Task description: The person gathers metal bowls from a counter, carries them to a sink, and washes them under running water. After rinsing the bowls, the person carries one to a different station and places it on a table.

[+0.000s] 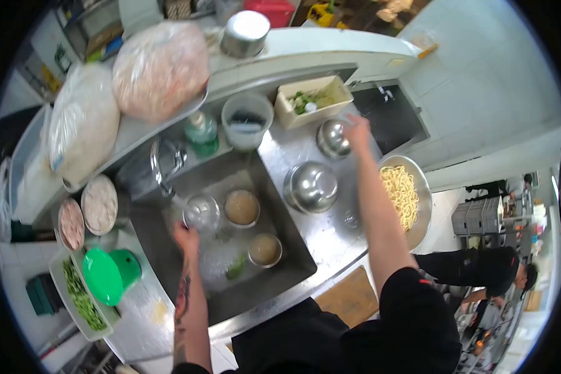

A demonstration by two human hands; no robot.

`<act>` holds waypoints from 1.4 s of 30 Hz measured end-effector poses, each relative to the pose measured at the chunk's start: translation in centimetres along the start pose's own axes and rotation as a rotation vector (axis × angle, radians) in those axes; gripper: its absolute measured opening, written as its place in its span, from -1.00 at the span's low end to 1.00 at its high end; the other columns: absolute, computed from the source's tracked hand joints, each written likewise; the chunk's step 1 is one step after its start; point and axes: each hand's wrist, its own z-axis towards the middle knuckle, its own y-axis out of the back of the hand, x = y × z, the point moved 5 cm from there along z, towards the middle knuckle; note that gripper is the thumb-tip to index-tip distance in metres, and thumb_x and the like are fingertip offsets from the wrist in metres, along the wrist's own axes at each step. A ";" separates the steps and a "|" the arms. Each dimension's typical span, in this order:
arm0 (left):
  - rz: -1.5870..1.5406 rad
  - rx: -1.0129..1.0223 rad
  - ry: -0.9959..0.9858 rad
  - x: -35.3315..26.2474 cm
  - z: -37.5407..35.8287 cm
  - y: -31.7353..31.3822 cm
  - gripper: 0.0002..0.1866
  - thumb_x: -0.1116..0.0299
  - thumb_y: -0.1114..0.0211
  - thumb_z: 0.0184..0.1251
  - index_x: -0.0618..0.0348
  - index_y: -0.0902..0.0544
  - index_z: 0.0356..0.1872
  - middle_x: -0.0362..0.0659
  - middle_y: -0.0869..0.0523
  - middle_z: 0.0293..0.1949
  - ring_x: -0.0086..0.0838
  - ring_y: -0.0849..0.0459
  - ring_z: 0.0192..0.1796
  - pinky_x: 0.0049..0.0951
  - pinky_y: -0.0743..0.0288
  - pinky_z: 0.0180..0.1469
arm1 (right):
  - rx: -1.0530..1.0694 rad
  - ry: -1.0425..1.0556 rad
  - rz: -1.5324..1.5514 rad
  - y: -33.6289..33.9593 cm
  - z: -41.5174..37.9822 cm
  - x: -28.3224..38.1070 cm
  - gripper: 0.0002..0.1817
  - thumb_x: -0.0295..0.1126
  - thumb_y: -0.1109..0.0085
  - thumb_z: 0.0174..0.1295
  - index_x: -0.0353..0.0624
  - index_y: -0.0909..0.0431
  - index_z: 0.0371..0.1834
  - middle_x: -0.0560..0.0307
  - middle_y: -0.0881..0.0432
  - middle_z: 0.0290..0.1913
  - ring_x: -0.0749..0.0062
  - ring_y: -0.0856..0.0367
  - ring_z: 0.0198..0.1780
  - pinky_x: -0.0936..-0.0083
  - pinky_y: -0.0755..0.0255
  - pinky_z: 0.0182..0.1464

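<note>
My left hand [186,235] grips the rim of a shiny bowl [201,213] under the running tap [162,171], over the sink. Two more bowls, one [242,208] behind and one [265,250] nearer me, sit in the sink with cloudy brownish contents. A green leafy scrap [235,267] lies on the sink bottom. To the right, my right hand [357,132] is at the edge of a small domed metal bowl [334,138] on the steel counter; motion blurs its fingers. A larger metal bowl [311,187] rests upside down beside it.
Noodles fill a big metal basin [424,206] at the right. Behind stand a cream bin with greens [315,112], a clear tub [247,120] and a green soap bottle [202,133]. At left are a green container [103,277] and chopped greens [81,296]. A co-worker [480,268] stands beyond.
</note>
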 end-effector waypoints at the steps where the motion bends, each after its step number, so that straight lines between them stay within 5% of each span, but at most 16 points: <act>1: -0.179 0.019 0.089 0.2 -0.1 -1.7 -0.60 0.62 -0.17 0.05 0.31 -0.45 0.00 0.12 -0.58 -0.01 -0.10 -0.68 -0.05 -0.06 -0.59 -0.21 | -0.108 0.301 0.014 -1.8 -2.6 3.4 -0.69 -0.30 -0.31 0.17 -0.18 -0.68 -0.04 -0.12 -0.69 -0.14 0.12 -0.69 -0.07 0.27 -0.54 0.00; 5: -0.766 0.170 0.461 -9.9 -3.2 -2.0 -0.30 0.66 -0.09 0.05 0.23 -0.19 0.32 0.10 -0.38 0.25 -0.03 -0.53 0.23 -0.07 -0.67 0.05 | 0.414 0.464 0.148 -16.4 -21.4 13.1 -0.49 -0.09 -0.05 0.35 -0.33 -0.50 0.12 -0.25 -0.67 -0.03 -0.13 -0.63 0.07 0.04 -0.44 0.18; 7: -0.816 0.233 0.494 -12.8 -4.3 -0.9 -0.23 0.67 -0.08 0.05 0.21 -0.11 0.39 0.10 -0.33 0.31 0.00 -0.49 0.27 -0.05 -0.64 0.14 | 0.856 0.191 -0.239 -20.8 -26.8 13.5 -0.04 0.04 -0.06 0.36 -0.57 0.09 0.49 -0.41 -0.61 0.09 -0.15 -0.64 0.10 0.16 -0.51 0.13; 10: -0.603 0.010 0.151 -11.4 -3.5 -0.7 -0.18 0.68 -0.06 0.04 0.11 -0.11 0.44 0.11 -0.38 0.29 -0.02 -0.51 0.26 -0.17 -0.73 -0.07 | 0.906 -0.367 0.294 -29.7 -30.6 9.3 -0.40 -0.03 -0.10 0.35 -0.49 -0.52 0.06 -0.32 -0.70 -0.20 -0.07 -0.73 -0.14 0.14 -0.56 -0.18; 14: -0.525 0.166 0.211 -14.9 -4.4 4.1 -0.23 0.66 -0.05 0.00 0.20 -0.24 0.40 0.17 -0.57 0.15 -0.02 -0.60 0.19 -0.17 -0.59 0.13 | 1.035 -0.708 0.621 -34.2 -37.5 8.4 -0.58 -0.12 -0.14 0.31 -0.38 -0.61 -0.35 -0.15 -0.65 -0.52 0.12 -0.66 -0.53 0.21 -0.47 -0.50; 16: -0.448 0.228 0.192 -12.8 -3.6 3.2 -0.24 0.65 -0.05 -0.01 0.23 -0.27 0.39 0.19 -0.57 0.16 -0.02 -0.61 0.18 -0.18 -0.56 0.16 | 0.038 0.257 0.129 -31.7 -32.4 7.7 -0.67 -0.22 -0.17 0.23 -0.33 -0.61 -0.46 0.00 -0.56 -0.66 0.33 -0.51 -0.67 0.32 -0.30 -0.67; 17: -0.361 0.291 0.181 -10.7 -3.5 2.5 -0.25 0.65 -0.05 -0.01 0.25 -0.29 0.37 0.20 -0.56 0.17 -0.03 -0.63 0.17 -0.20 -0.53 0.20 | 0.060 0.255 0.134 -32.0 -32.7 8.0 -0.67 -0.22 -0.17 0.23 -0.33 -0.61 -0.46 0.00 -0.56 -0.66 0.33 -0.51 -0.67 0.32 -0.30 -0.67; 19: -0.196 0.048 -0.047 -9.0 -3.7 2.0 -0.26 0.63 -0.07 0.00 0.24 -0.30 0.38 0.18 -0.57 0.17 -0.04 -0.62 0.17 -0.21 -0.61 0.12 | 0.874 -0.631 0.604 -36.3 -37.1 6.8 -0.59 -0.13 -0.22 0.23 -0.37 -0.62 -0.29 -0.03 -0.64 -0.52 0.25 -0.59 -0.56 0.24 -0.37 -0.60; 25: -0.493 0.434 0.458 -8.6 -4.9 1.0 -0.25 0.57 -0.10 0.10 0.24 -0.20 0.43 0.15 -0.54 0.22 -0.02 -0.62 0.18 -0.20 -0.60 0.14 | 0.362 -0.268 0.317 -31.2 -33.0 7.7 -0.45 -0.01 -0.26 0.21 -0.42 -0.61 -0.11 -0.26 -0.72 -0.29 -0.09 -0.73 -0.23 0.11 -0.53 -0.18; 27: -0.101 -0.140 -0.269 -10.1 -4.2 1.7 -0.29 0.58 -0.06 0.17 0.24 -0.18 0.43 0.14 -0.51 0.24 -0.07 -0.63 0.16 -0.24 -0.70 -0.02 | 0.684 -0.561 0.429 -31.6 -37.0 9.4 -0.46 -0.02 -0.26 0.21 -0.42 -0.61 -0.13 -0.29 -0.72 -0.25 -0.10 -0.73 -0.19 0.11 -0.53 -0.13; 29: -0.340 0.081 0.022 -11.7 -4.2 3.3 -0.29 0.60 -0.04 0.18 0.24 -0.17 0.44 0.16 -0.51 0.24 -0.07 -0.61 0.19 -0.25 -0.69 -0.03 | 0.976 -0.852 0.531 -31.1 -38.1 9.8 -0.47 -0.03 -0.25 0.22 -0.43 -0.62 -0.14 -0.32 -0.71 -0.21 -0.11 -0.72 -0.15 0.11 -0.53 -0.09; 31: -0.570 0.312 0.323 -11.1 -5.3 2.3 -0.30 0.61 -0.03 0.19 0.25 -0.16 0.45 0.18 -0.50 0.25 -0.07 -0.59 0.22 -0.26 -0.68 -0.03 | 0.476 -0.179 0.120 -27.4 -32.0 9.9 -0.50 -0.02 -0.27 0.21 -0.39 -0.65 -0.25 -0.29 -0.72 -0.18 -0.15 -0.72 -0.12 0.12 -0.54 -0.10; 35: -0.343 0.087 -0.089 -6.9 -3.2 1.0 -0.26 0.68 0.06 0.17 0.15 -0.15 0.47 0.15 -0.44 0.30 -0.04 -0.53 0.28 -0.15 -0.71 -0.03 | 1.168 -0.623 0.234 -29.6 -36.0 10.3 -0.54 -0.08 -0.29 0.23 -0.27 -0.60 -0.02 -0.22 -0.72 -0.08 -0.21 -0.69 -0.03 0.09 -0.56 0.03; 37: -0.202 -0.054 -0.359 -7.5 -3.1 1.9 -0.24 0.69 0.08 0.16 0.09 -0.15 0.48 0.13 -0.44 0.30 -0.02 -0.52 0.28 -0.09 -0.72 -0.02 | 0.781 -0.173 -0.191 -26.3 -35.5 10.8 -0.51 -0.23 -0.23 0.28 -0.21 -0.47 0.22 -0.23 -0.60 0.17 -0.10 -0.60 0.17 0.07 -0.47 0.21; 39: -0.751 0.176 0.182 -6.9 -2.4 1.5 -0.21 0.72 0.13 0.14 -0.03 -0.17 0.49 0.09 -0.46 0.29 0.01 -0.52 0.26 0.00 -0.75 -0.10 | 0.514 0.894 0.058 -26.7 -36.8 11.4 -0.37 -0.35 -0.28 0.18 -0.21 -0.34 0.35 -0.14 -0.49 0.31 -0.02 -0.46 0.32 0.11 -0.34 0.33; 42: -0.647 0.375 0.393 -7.8 -2.0 2.3 -0.19 0.72 0.11 0.13 -0.10 -0.15 0.48 0.11 -0.47 0.25 0.05 -0.64 0.11 -0.02 -0.78 -0.28 | 0.985 1.045 0.113 -26.6 -37.4 11.4 -0.31 -0.32 -0.30 0.12 -0.10 -0.36 0.38 0.01 -0.45 0.37 0.10 -0.39 0.38 0.09 -0.20 0.43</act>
